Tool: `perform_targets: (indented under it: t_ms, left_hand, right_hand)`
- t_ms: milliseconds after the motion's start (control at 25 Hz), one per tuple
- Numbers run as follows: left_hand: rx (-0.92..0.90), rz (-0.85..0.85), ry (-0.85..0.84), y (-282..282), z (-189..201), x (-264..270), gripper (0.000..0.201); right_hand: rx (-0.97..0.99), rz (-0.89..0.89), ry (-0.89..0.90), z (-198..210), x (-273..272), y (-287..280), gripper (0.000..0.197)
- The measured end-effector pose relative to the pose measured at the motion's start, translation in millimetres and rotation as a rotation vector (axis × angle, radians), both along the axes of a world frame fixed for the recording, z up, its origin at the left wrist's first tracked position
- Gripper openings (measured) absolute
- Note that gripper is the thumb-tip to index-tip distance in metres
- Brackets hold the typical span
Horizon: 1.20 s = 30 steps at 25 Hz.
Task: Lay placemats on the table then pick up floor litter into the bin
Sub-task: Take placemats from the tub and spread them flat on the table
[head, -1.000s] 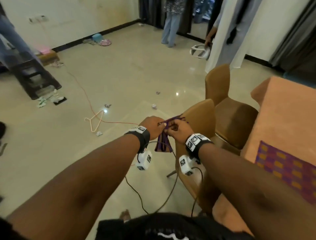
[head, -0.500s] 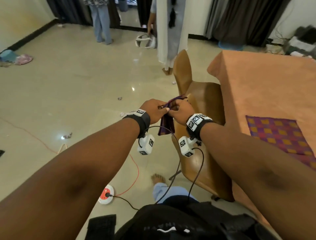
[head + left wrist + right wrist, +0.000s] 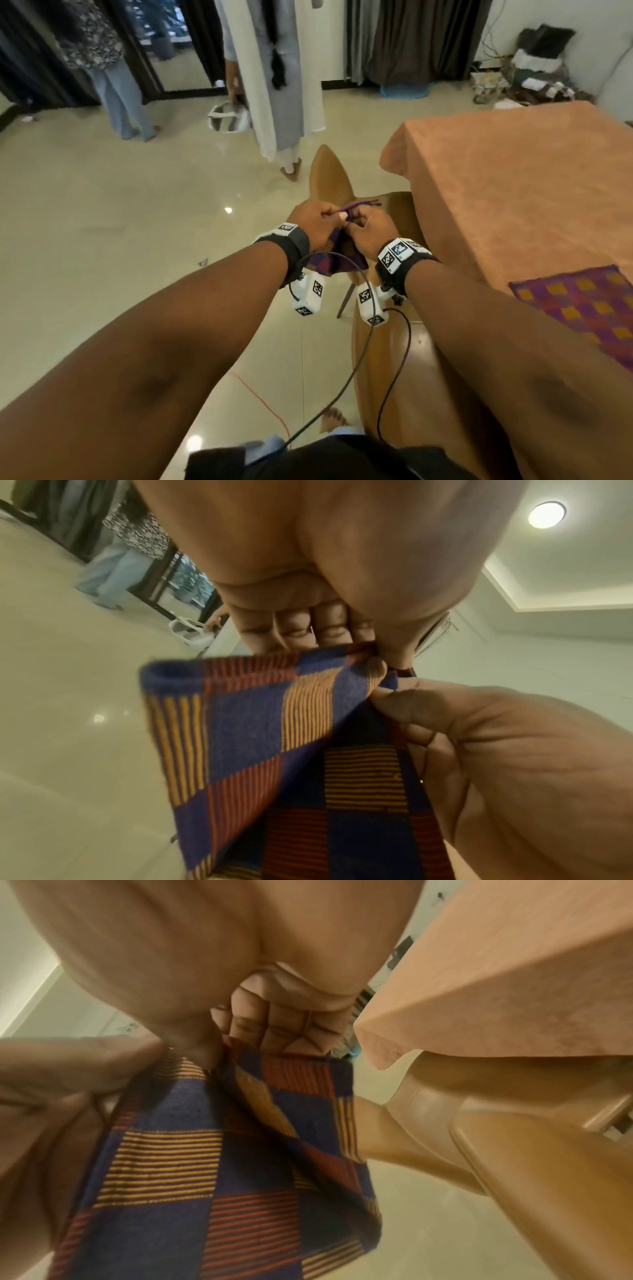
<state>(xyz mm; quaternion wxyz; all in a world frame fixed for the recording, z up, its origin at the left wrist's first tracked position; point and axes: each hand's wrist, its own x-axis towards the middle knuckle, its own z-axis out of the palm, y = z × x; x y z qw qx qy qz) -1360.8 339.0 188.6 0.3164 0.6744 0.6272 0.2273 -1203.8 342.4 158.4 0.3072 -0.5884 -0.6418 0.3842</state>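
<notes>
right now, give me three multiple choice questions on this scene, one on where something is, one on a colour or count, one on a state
1. Where does the laid placemat lie?
A. on the table's near part
B. on the chair seat
C. on the floor

2. What colour is the tablecloth?
A. green
B. orange
C. white

3. How is the held placemat carried?
A. spread flat on one palm
B. draped over a forearm
C. folded and hanging, pinched at its top by both hands

Answers:
1 A: the head view shows it flat on the cloth at the near edge.
2 B: the cloth over the table is orange.
3 C: the left hand and right hand meet at its top edge, above the chair, and the wrist views show fingers curled on doubled fabric.
</notes>
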Motion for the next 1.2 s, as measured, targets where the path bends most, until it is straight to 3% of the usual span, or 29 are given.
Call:
perform_targets:
  t_ms: [280, 440, 600, 680, 760, 960, 1200]
  left_hand:
    - [0.001, -0.243, 0.095, 142, -2, 34, 0.03]
    - [0.046, -0.412, 0.106, 209, 2, 31, 0.026]
    - [0.022, -0.457, -0.005, 267, 5, -1, 0.029]
    - [0.042, -0.478, -0.016, 293, 8, -10, 0.034]
    - [0.043, -0.453, -0.043, 323, 7, -13, 0.03]
    - [-0.001, -0.438, -0.043, 387, -7, 7, 0.018]
    - [-0.024, -0.604, 0.003, 441, -21, 71, 0.035]
  right_hand:
    - [-0.053, -0.316, -0.017, -7, 42, 101, 0.012]
    - [-0.058, -0.519, 0.02, -8, 34, 136, 0.018]
    - [-0.097, -0.709, 0.117, -9, 3, 165, 0.02]
    - [-0.073, -0.826, 0.139, -2, -6, 177, 0.006]
    - [-0.065, -0.946, 0.104, 5, -8, 187, 0.017]
    - [-0.079, -1.114, -0.066, 1, 33, 208, 0.015]
    - [-0.132, -1.162, -0.143, -26, 106, 247, 0.016]
